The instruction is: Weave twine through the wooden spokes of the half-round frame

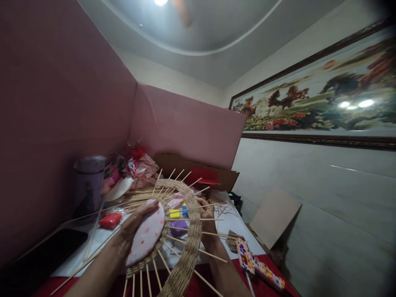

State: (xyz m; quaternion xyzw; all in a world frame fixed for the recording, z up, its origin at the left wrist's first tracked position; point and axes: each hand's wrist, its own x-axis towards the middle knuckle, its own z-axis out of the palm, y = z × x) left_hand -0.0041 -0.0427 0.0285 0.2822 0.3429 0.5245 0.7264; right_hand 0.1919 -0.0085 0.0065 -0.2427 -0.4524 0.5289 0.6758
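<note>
A curved weaving of tan cord on thin wooden sticks (pixel 191 243) spreads in front of me, its sticks fanning out past the outer band. At its inner edge is a padded white fabric piece with pink-red dots (pixel 147 237). My left hand (pixel 136 220) grips this padded part, thumb on top and the other fingers hidden beneath. My right hand (pixel 206 214) is closed at the far outer edge of the woven band, among the stick ends. The band partly covers its fingers, and any loose cord in them is too small to make out.
On the white-covered table (pixel 229 243) are a red packet (pixel 110 220), a yellow block (pixel 175 213), a purple packet (pixel 178 228) and a bundle of sticks (pixel 139 194). A flowered glue-gun-shaped tool (pixel 258 264) lies right. A purple container (pixel 89 185) stands left, near a dark flat object (pixel 52 247).
</note>
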